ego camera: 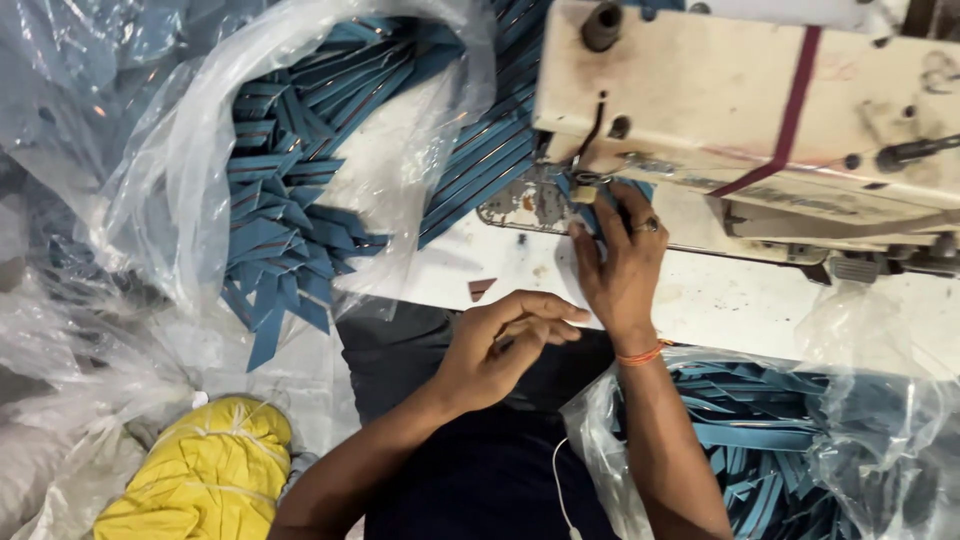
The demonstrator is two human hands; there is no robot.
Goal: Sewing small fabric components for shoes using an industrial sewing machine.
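My right hand (620, 262) reaches up under the head of a cream sewing machine (740, 100), with its fingers pressing a small blue fabric strip (592, 205) at the needle area. A ring sits on one finger and an orange thread band circles the wrist. My left hand (505, 345) hovers near the table's front edge, fingers curled loosely together; whether it pinches anything is not visible. A white table top (520, 265) lies beneath both hands.
A clear plastic bag (180, 150) spilling several blue fabric strips (285, 240) lies to the left. Another bag of blue strips (790, 450) rests at my right lap. A yellow cloth bundle (205, 470) sits at the lower left. More blue strips (480, 160) stack behind the machine.
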